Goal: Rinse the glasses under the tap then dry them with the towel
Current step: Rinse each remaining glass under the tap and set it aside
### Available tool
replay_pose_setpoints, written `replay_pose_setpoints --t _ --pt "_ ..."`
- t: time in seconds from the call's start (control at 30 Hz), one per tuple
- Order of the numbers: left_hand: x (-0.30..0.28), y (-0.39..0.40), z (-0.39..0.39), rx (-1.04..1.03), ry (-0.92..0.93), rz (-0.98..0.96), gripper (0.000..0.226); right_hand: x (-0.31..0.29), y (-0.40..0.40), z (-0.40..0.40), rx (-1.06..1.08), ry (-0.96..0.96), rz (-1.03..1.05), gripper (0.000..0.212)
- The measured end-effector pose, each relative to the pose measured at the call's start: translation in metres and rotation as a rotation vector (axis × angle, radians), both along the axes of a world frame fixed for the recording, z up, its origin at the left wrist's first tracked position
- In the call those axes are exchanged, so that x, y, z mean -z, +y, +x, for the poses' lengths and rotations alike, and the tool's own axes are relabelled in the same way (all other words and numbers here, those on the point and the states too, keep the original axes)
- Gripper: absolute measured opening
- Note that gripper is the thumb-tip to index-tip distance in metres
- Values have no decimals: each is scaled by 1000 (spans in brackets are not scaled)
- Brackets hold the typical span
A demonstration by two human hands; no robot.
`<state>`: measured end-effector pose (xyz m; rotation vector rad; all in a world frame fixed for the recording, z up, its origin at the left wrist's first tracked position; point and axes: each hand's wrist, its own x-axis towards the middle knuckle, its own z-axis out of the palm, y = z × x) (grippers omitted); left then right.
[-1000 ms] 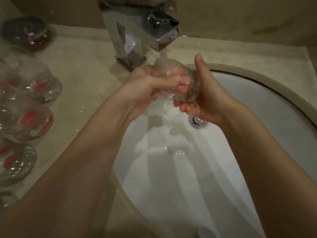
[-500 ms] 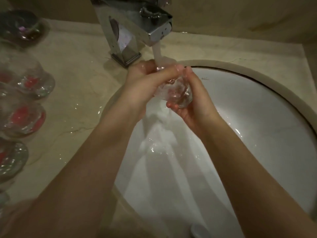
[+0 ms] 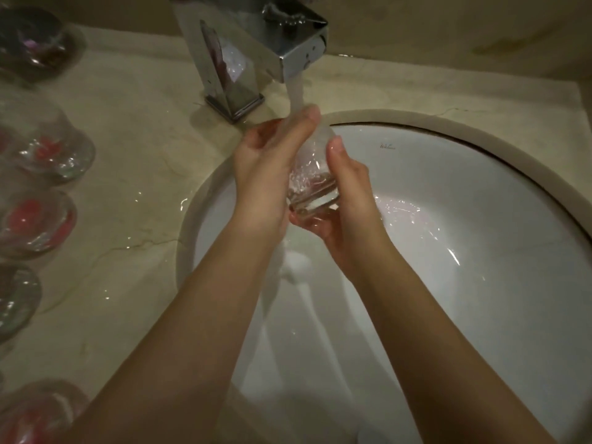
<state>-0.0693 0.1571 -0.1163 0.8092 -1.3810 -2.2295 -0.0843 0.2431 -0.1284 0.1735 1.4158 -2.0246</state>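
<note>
Right, head view, only one cam. Both hands are up over the sink (image 3: pixel 480 219), just below the tap (image 3: pixel 256 49), clamped together on one clear glass (image 3: pixel 312 184). Left hand (image 3: pixel 266 168) comes in from lower left w/ forearm angled up toward the tap; its palm wraps the glass's left side, thumb stretched up along the top w/ the tip right under the water stream (image 3: pixel 296 94). Right hand (image 3: pixel 342 193) comes in from lower right, forearm crossing the basin; it cups the glass from the right and beneath, thumb pointing up along the near side, fingers curled under the thick base. Glass is tilted, base toward the camera and down, mouth toward the tap; mouth itself hidden by the left thumb. Water hits the thumb and glass top, then runs off below the hands into the basin.

Tap is square chrome, standing on the beige marble table (image 3: pixel 134 129) at the sink's far-left rim. More glasses (image 3: pixel 54 152) sit along the table's left edge, blurred, red showing through several. Wet patches glint on the table beside the sink rim.
</note>
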Motion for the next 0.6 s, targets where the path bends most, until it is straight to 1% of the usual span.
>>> replay_pose_setpoints --t 0.03,0.07,0.1,0.13,0.2,0.27,0.3,0.33,0.4,0.43,0.47,0.53,0.57,0.6 --pt "1 1 1 0 16 71 42 0 -2 0 1 -56 -63 42" --pt "3 1 2 -1 19 114 42 1 -3 0 2 -88 -69 44" --pt "6 0 2 -12 4 112 39 3 -5 0 6 -78 1 47" --pt "9 -2 3 -15 -14 104 34 6 -6 1 1 -29 105 48" --pt "14 -5 4 14 -42 71 25 11 -8 6 -6 130 292 49" --pt "16 -4 4 43 -66 35 25 15 -11 8 10 203 349 56" --pt "17 -3 4 40 -82 33 29 14 -14 8 22 183 348 55" --pt "19 -3 4 40 -90 51 38 10 -16 7 23 123 328 53" --pt "21 -4 6 74 -68 136 73 7 -19 1 -18 -37 204 55" --pt "21 -5 8 77 -50 177 86 7 -20 0 -38 -57 166 57" --pt "21 -5 9 69 -38 200 92 4 -23 2 -34 -35 167 57" --pt "23 -5 9 49 -42 176 97 7 -28 3 31 159 312 62" --pt "24 -4 8 40 -53 137 96 8 -29 2 52 248 379 63" --pt "27 -3 8 28 -60 113 94 6 -30 0 61 288 415 62"
